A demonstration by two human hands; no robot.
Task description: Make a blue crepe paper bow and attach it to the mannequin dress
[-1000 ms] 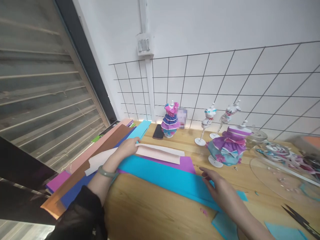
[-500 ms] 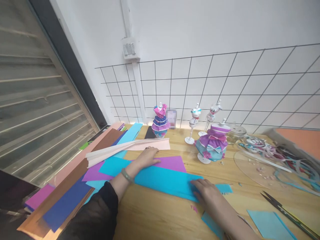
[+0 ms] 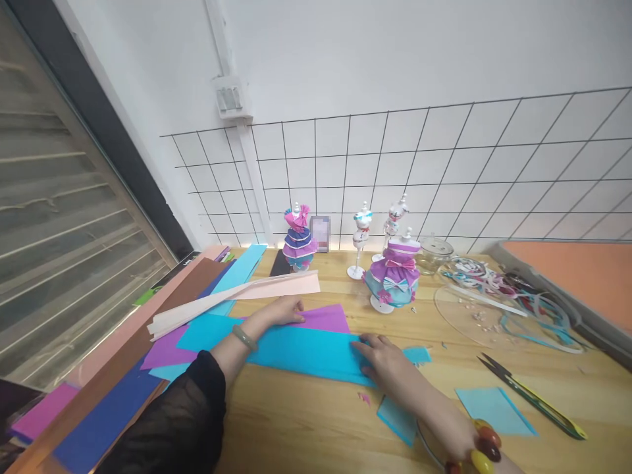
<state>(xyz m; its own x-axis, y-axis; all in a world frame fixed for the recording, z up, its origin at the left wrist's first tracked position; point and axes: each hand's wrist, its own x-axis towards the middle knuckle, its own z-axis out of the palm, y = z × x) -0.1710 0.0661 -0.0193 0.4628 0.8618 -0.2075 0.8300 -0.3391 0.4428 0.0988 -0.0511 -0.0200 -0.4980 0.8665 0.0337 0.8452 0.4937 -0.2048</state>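
A long bright-blue crepe paper strip (image 3: 306, 352) lies across the table, over a purple sheet (image 3: 323, 319). My left hand (image 3: 281, 309) rests on the papers by the strip's far edge, fingers pointing right and slightly bent, thumb apart. My right hand (image 3: 388, 362) lies over the strip's right end with its fingers spread on the paper; its palm hides that corner. Below my right wrist is a small blue piece (image 3: 397, 419), partly covered by the arm. Another blue scrap (image 3: 417, 355) lies just beyond the hand.
A pale pink folded strip (image 3: 276, 286) and stacked coloured papers (image 3: 111, 408) lie left. Small dress forms, one in a purple-and-blue dress (image 3: 392, 276), another in a tiered dress (image 3: 299, 247), stand behind. Scissors (image 3: 533, 398), a light-blue square (image 3: 494, 409) and tangled ribbons (image 3: 494, 280) are right.
The view has turned right, so everything sits further left. My left hand's fingers have bent a little at the paper's far edge. My right hand stays on the blue strip's end.
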